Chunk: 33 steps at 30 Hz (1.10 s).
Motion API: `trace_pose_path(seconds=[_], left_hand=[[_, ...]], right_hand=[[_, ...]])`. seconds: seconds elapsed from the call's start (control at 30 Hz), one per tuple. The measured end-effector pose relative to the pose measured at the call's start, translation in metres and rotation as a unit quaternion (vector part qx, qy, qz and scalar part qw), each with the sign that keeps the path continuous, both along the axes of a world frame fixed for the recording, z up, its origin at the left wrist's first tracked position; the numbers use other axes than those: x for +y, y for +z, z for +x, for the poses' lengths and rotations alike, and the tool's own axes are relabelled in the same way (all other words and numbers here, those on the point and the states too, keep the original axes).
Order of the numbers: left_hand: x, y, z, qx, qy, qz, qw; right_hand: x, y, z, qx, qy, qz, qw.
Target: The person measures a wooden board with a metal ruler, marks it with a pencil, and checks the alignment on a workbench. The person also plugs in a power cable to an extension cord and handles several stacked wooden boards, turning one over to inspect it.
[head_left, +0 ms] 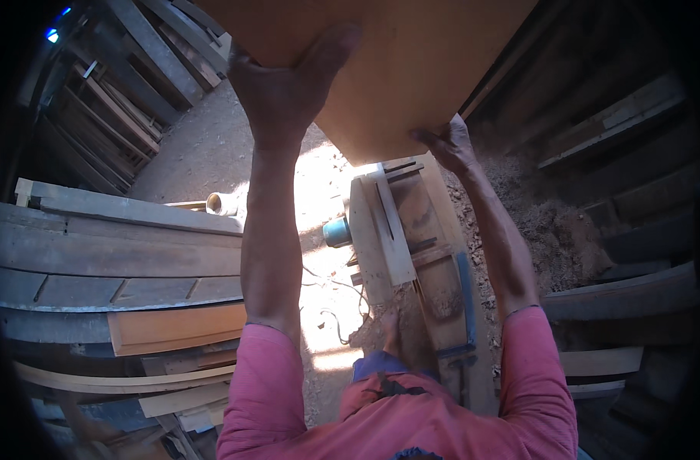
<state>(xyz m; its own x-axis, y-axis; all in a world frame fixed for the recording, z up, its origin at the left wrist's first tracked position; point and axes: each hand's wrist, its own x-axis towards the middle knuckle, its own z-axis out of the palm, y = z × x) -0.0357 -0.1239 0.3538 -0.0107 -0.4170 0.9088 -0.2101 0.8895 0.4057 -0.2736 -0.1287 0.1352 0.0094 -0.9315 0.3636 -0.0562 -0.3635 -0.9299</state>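
Wooden panel (426,69), one and broad, fills the top centre of the frame, held up in two hands, its upper part cut off by the frame's edge. The left hand (288,96) grips it at upper centre-left, thumb spread wide across the near face; its other fingers are mostly hidden. The right hand (453,147) holds the panel's lower right edge, thumb on the near face and the rest curled behind, so how far they close cannot be told. Two bare forearms run down to two pink sleeves (262,383).

Below the panel, at the centre of the frame, stands one low wooden table (444,207) bearing one pale slotted plate (402,264); one blue strip (466,299) runs along its lower right. One blue-green cylinder (337,232) sits just beside the table's left side, with dark cords (338,326) on the sunlit floor (317,307) below it. One bare foot (392,330) shows near the lower centre.

Further out, at centre-left, lies one pale, open-ended round thing (218,203), perhaps a can or tube; its contents cannot be made out. Stacked planks (135,249) crowd the left, one orange-brown board (177,330) among them. Shavings (553,238) heap at centre-right, with more lumber (626,295) beyond.
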Motion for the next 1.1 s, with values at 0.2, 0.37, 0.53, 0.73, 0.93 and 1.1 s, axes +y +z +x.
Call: trace_pose_path(seconds=[0.2, 0.37, 0.53, 0.73, 0.93, 1.1], left_hand=[[0.017, 0.052, 0.013, 0.141, -0.208, 0.132, 0.959], [0.065, 0.015, -0.004, 0.231, -0.271, 0.261, 0.897], [0.167, -0.096, -0.039, 0.329, -0.266, 0.415, 0.806], [0.310, -0.240, -0.072, 0.332, -0.197, 0.590, 0.709], [0.414, -0.321, -0.091, 0.305, -0.193, 0.683, 0.635], [0.446, -0.354, -0.085, 0.254, -0.136, 0.701, 0.652]], right_hand=[[0.085, 0.082, -0.011, 0.020, -0.056, -0.013, 0.998], [0.202, 0.112, -0.053, 0.095, -0.136, -0.011, 0.986], [0.338, 0.096, -0.091, 0.205, -0.188, 0.129, 0.952], [0.501, 0.035, -0.107, 0.218, -0.181, 0.322, 0.903], [0.622, -0.010, -0.103, 0.183, -0.194, 0.467, 0.843], [0.648, -0.019, -0.082, 0.226, -0.209, 0.491, 0.815]])
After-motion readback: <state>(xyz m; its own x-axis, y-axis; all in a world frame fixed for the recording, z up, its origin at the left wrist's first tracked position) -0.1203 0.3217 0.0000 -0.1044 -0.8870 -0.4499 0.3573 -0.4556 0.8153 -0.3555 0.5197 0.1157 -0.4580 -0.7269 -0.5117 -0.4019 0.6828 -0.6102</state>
